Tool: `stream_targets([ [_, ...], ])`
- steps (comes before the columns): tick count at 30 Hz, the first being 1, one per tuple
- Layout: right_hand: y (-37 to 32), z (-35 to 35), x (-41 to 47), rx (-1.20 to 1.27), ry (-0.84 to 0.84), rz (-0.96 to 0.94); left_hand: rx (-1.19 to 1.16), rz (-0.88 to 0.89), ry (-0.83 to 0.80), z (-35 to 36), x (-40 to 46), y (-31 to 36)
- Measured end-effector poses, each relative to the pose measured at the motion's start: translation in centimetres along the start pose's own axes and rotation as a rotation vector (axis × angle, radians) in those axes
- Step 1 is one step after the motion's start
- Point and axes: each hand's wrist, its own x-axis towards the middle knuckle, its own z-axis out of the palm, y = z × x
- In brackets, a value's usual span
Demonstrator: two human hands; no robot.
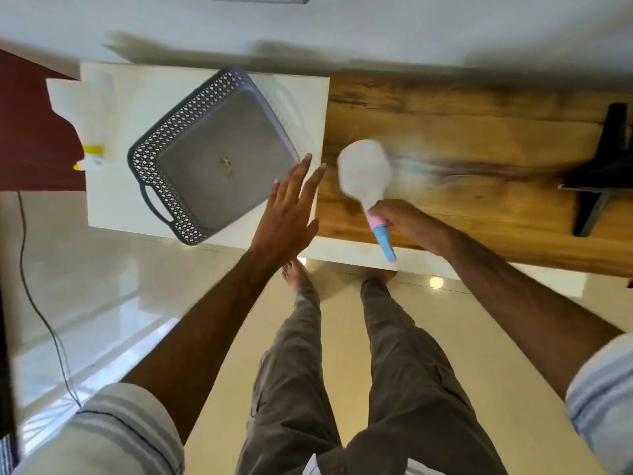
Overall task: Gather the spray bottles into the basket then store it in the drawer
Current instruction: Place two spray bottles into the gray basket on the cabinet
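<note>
Person seen from above. Both arms bare from the elbow down to the left hand (286, 214) and right hand (399, 219). Sleeves rolled or short, ending well behind each hand: left sleeve (113, 437) pale grey-white with wide soft stripes and a thin dark line across it; right sleeve (603, 406) light blue-grey, blurred. Trousers (342, 389) olive-brown, creased, below and between the hands. Bare feet (296, 274) at the trouser cuffs.

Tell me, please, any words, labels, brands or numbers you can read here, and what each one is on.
None can be read.
Basket: a small yellowish mark on its floor, too blurred to read.
Bottle in the right hand: no label visible.
Bottle with the yellow collar: blurred, no text legible.
</note>
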Motion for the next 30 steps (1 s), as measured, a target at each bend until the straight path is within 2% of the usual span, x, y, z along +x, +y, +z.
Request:
stream_targets([
  [4,-1.9,4.5,-0.4,0.209,-0.273,0.054,0.012,0.155,0.054,-0.3,-2.5,-4.7],
  [7,-4.2,7.5,0.0,0.259,-0.468,0.068,-0.149,0.166,0.061,-0.5,-4.3,-8.5],
  [9,-5.8,9.4,0.7,0.343,-0.501,0.053,-0.276,0.13,0.082,-0.9,-5.1,-11.4],
  [12,-8.2,11.9,2.8,0.318,-0.372,-0.011,-0.426,0.068,0.063,-1.5,-6.3,-15.8],
  [15,-11.4,15.6,4.6,0.095,-0.318,-0.086,-0.572,0.019,-0.011,-2.2,-7.4,-20.0],
  [18,-12.8,19.3,5.9,0.107,-0.139,-0.195,-0.786,-0.053,-0.057,-3.1,-8.0,-23.8],
  [24,-18.1,23.9,7.8,0.155,-0.106,-0.276,-0.882,-0.076,-0.12,-3.6,-8.1,-26.9],
  [26,-19.5,24.6,8.6,0.153,-0.056,-0.347,-0.751,-0.141,-0.007,-3.7,-8.3,-27.9],
  [27,-20.3,24.9,9.1,0.148,-0.022,-0.384,-0.65,-0.213,0.1,-3.5,-8.6,-28.7],
  [28,-21.0,25.1,9.5,0.14,0.027,-0.421,-0.577,-0.305,0.225,-3.1,-9.0,-29.5],
  [30,-22.3,25.2,10.5,0.082,0.143,-0.506,-0.581,-0.531,0.408,-2.0,-9.7,-30.8],
])
